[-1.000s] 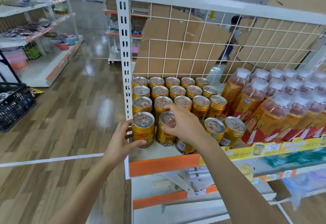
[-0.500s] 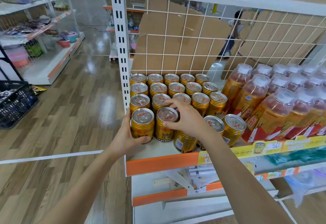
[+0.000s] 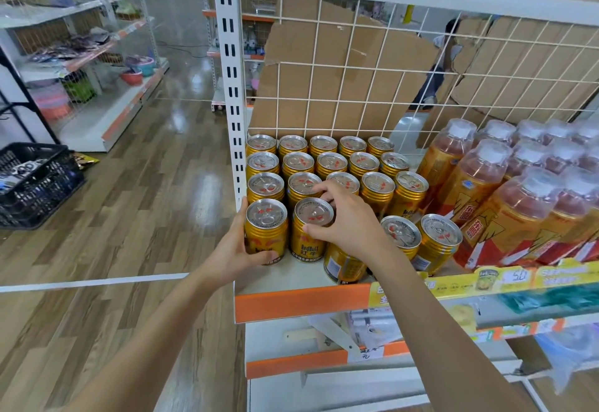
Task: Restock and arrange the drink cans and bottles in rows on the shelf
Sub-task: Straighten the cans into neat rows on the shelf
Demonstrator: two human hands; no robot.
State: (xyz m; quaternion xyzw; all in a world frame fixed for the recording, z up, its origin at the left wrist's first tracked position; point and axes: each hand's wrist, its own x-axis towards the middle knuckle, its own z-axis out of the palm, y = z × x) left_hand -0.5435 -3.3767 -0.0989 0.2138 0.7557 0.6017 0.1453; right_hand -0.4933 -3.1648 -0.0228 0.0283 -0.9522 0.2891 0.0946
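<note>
Gold cans (image 3: 337,165) stand packed in rows on the shelf (image 3: 301,301), centre frame, tight against its left post. Left hand (image 3: 236,253) has its fingers wrapped round the front-left can (image 3: 266,230), upright at the corner. Just right of it, right hand (image 3: 350,227) clamps the next can (image 3: 312,227), thumb in front, fingers curled behind the rim. Bottles (image 3: 505,191) crowd the right side.

Gold cans (image 3: 266,233), silver lids, red marks; amber bottles (image 3: 466,184), white caps; orange shelf edge (image 3: 301,303).
</note>
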